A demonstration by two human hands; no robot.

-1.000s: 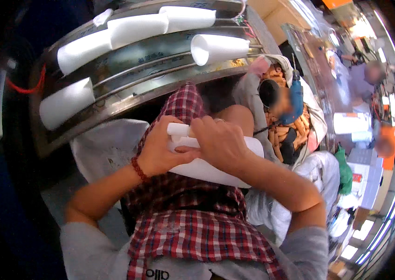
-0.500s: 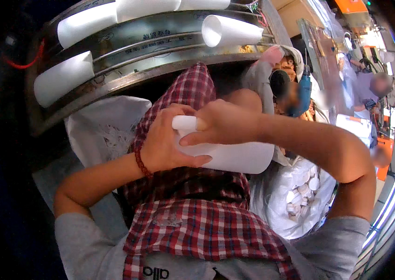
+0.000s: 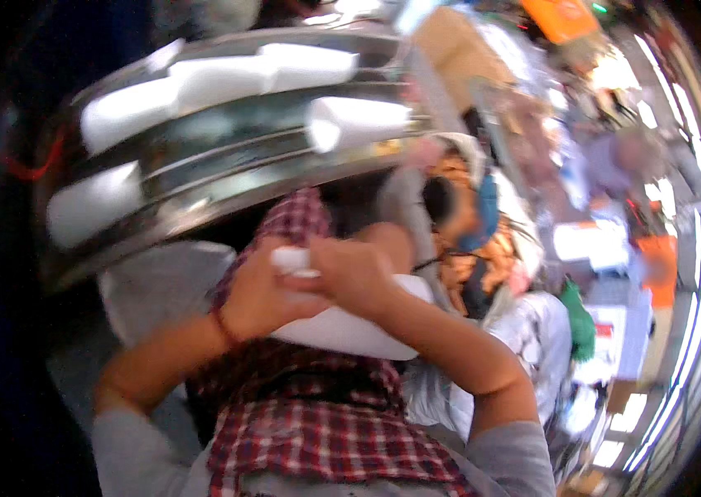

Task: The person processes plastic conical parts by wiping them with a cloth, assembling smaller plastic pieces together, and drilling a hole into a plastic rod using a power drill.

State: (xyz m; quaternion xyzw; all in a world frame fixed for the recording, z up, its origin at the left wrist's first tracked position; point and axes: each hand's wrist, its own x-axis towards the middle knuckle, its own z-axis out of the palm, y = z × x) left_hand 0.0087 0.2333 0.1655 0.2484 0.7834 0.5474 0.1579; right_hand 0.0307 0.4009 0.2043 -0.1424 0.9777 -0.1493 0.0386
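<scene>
The head camera shows both hands closed around one white cone-shaped bobbin (image 3: 342, 327), held in front of the chest, over a red checked cloth (image 3: 317, 422). The left hand (image 3: 261, 296) wraps its fingers around the narrow end of the bobbin, and the right hand (image 3: 356, 273) grips it from above, just beside the left one. A red band (image 3: 224, 327) sits on the left wrist.

Above the hands, a curved metal rack (image 3: 226, 182) carries more white bobbins (image 3: 218, 83) in rows; one (image 3: 356, 122) lies near its right end.

At the right edge of the rack another person (image 3: 458, 224) sits close. The room behind is blurred, with bright windows at the right.
</scene>
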